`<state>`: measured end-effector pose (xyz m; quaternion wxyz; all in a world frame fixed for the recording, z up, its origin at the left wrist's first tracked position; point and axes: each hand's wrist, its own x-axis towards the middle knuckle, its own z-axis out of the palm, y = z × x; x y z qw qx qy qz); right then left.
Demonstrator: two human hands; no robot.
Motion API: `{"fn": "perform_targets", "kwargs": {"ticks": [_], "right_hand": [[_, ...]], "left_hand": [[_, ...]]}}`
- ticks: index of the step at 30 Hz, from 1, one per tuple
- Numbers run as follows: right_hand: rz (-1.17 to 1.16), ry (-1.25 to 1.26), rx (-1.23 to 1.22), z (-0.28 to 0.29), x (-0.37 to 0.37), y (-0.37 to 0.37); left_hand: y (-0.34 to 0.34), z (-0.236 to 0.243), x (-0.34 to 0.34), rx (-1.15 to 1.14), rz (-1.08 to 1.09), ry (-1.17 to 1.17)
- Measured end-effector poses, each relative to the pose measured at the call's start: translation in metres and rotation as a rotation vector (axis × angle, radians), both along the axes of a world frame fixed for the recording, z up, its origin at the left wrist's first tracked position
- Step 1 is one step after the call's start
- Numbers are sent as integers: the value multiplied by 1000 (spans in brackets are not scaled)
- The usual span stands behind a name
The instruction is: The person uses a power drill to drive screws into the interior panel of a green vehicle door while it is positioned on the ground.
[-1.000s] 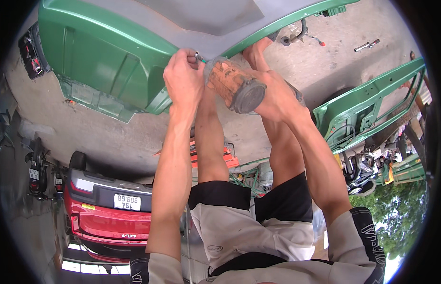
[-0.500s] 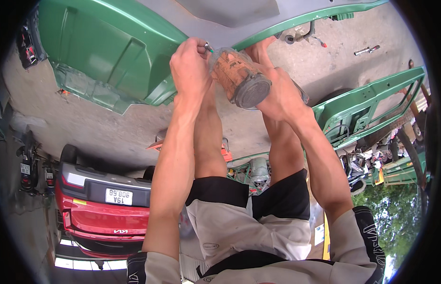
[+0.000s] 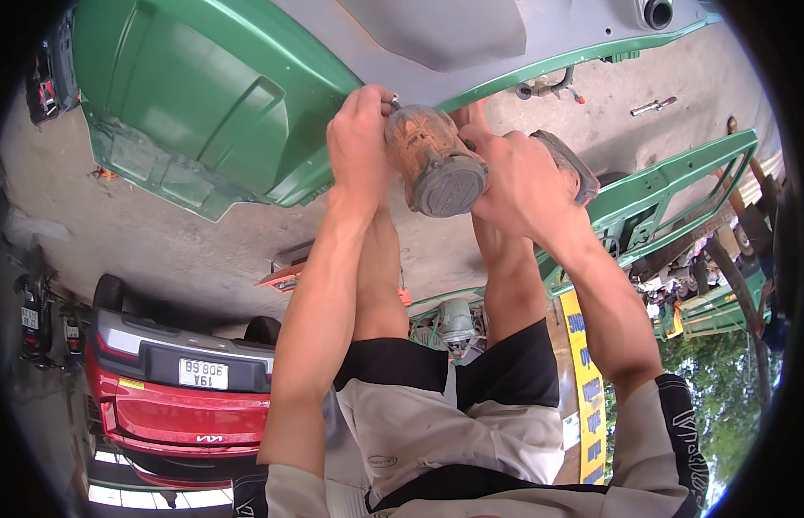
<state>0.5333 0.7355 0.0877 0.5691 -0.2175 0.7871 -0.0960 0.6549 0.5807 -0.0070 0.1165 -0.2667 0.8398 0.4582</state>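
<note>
My right hand (image 3: 521, 177) is wrapped round the grip of a worn orange and dark-grey cordless power tool (image 3: 430, 155). Its round dark rear end faces me, and its battery (image 3: 573, 164) sticks out past my right wrist. My left hand (image 3: 359, 142) is at the tool's front end, with fingertips pinched on a small shiny metal piece (image 3: 393, 102) I cannot name. Both hands are at the seam where a green body panel (image 3: 203, 95) meets a grey panel (image 3: 436, 39). The tool's body hides where its tip ends.
A green door frame (image 3: 678, 186) lies on the right. A shiny metal tool (image 3: 652, 107) rests on the concrete floor beyond the panel. An orange object (image 3: 285, 278) is by my legs. A red car (image 3: 186, 414) stands at the lower left.
The power tool has turned in my right hand, and more of its battery shows. The view has shifted slightly. Both hands stay at the panel seam.
</note>
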Motion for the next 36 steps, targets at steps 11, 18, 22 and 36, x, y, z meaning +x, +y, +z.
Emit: {"fn": "perform_targets", "kwargs": {"ticks": [11, 18, 22, 36], "right_hand": [[-1, 4, -12, -2, 7, 2], [-6, 48, -30, 0, 9, 0], [0, 37, -40, -1, 7, 2], [17, 25, -33, 0, 8, 4]], "left_hand": [[-4, -4, 2, 31, -40, -2], [-3, -1, 2, -17, -60, -9], [-2, 0, 1, -18, -53, -7], [1, -1, 2, -64, -39, -19]]}}
